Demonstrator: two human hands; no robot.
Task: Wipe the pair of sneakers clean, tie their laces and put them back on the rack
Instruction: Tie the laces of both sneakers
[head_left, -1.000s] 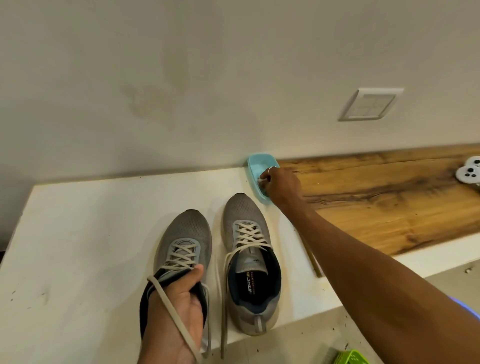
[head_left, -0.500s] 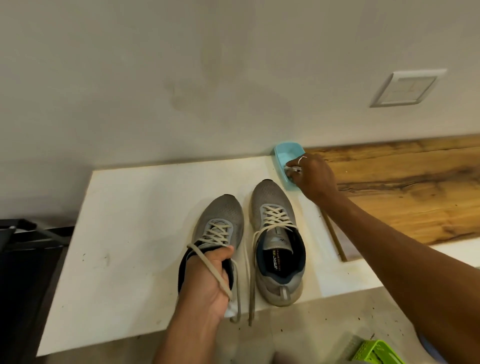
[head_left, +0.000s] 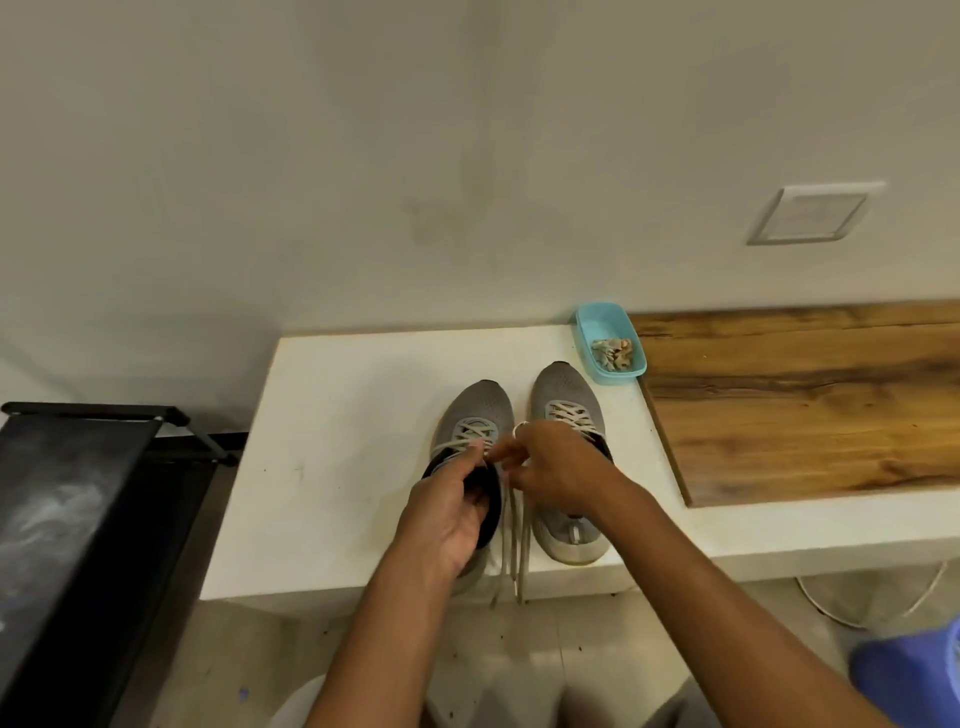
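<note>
Two grey sneakers stand side by side on the white ledge (head_left: 332, 467), toes toward the wall. My left hand (head_left: 449, 512) grips the collar and a lace of the left sneaker (head_left: 480, 410). My right hand (head_left: 553, 467) reaches across from the right sneaker (head_left: 563, 387) and pinches the left sneaker's lace near its tongue. Loose cream lace ends (head_left: 511, 545) hang down over the ledge's front edge. A light blue tray (head_left: 589, 325) with a crumpled dirty wipe (head_left: 613, 353) in it sits behind the right sneaker.
A black shoe rack (head_left: 78, 499) stands at the left, below the ledge. A wooden board (head_left: 805, 405) covers the ledge to the right. A white wall plate (head_left: 810, 213) is on the wall above it. A blue object (head_left: 914, 675) shows at the lower right.
My right hand left the blue tray and came to the left sneaker's lace. My left hand shifted on that sneaker's collar. The view moved back and left, bringing the rack in.
</note>
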